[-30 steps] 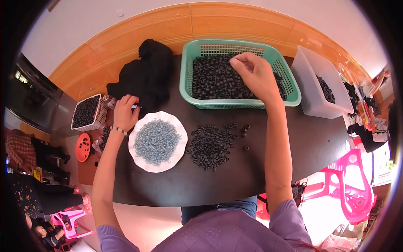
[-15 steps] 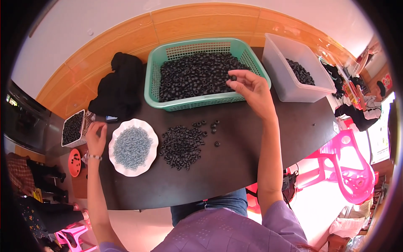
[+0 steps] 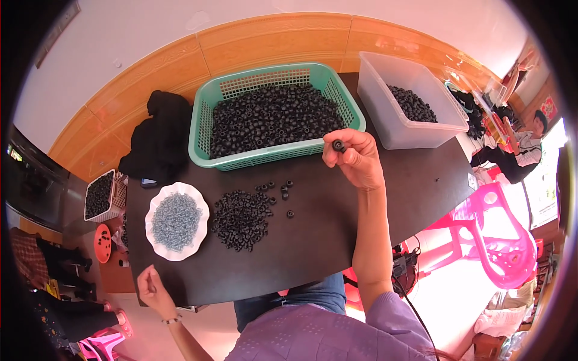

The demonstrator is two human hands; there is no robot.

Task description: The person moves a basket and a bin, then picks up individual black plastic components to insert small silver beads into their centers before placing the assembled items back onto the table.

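Note:
Between thumb and fingertips my right hand (image 3: 360,157) pinches a small black ring-shaped part (image 3: 339,146), raised in front of the green basket's near right corner. My left hand (image 3: 155,292) is at the table's front left edge, below the white plate. Its fingers are curled together; anything in them is too small to make out. Pale clear-blue small pieces (image 3: 176,220) fill the scalloped white plate (image 3: 154,242). Right of it lies a loose pile of small black parts (image 3: 242,219), with several strays beside it. Many more black ring-shaped parts (image 3: 271,120) fill the green basket (image 3: 265,157).
A translucent bin (image 3: 415,135) with black parts stands right of the basket. Black cloth (image 3: 158,135) lies at the back left. Further left are a white basket (image 3: 119,201) and an orange dish (image 3: 103,240). A pink chair (image 3: 506,240) stands right; other people are at both sides.
My right hand has come back from over the green basket toward me, still holding the black part. My left hand has dropped from beside the plate to the table's front edge. The view has shifted slightly.

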